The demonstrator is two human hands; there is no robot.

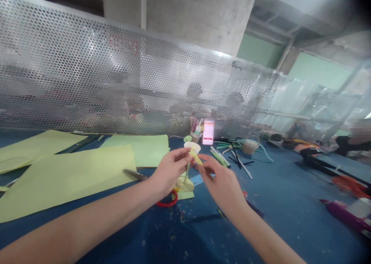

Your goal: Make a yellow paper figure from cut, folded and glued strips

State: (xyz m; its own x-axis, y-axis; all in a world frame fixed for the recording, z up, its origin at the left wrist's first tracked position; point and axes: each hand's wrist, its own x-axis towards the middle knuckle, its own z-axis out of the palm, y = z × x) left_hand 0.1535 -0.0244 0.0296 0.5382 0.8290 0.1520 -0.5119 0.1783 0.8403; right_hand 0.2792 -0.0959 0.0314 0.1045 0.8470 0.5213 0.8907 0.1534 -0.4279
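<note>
Near the middle, my left hand (173, 170) pinches the top of a small yellow piece (196, 157), beside a thin green stem (187, 173). The fingers of my right hand (218, 176) are closed on the lower right end of that yellow piece. A pale round base (185, 183) lies below the stem. Just behind my fingertips is a white cup-like rim (192, 146). Scissors with a red handle (167, 203) lie partly under my left wrist, their dark blade (135, 174) on yellow paper.
Large yellow-green sheets (87, 175) cover the left side. A lit phone (208, 132) stands at the back, with pipe cleaners and marker-like sticks (219, 156) in front. A purple glue gun (344, 213) lies right. A perforated metal screen (162, 74) rises behind the blue table (278, 217).
</note>
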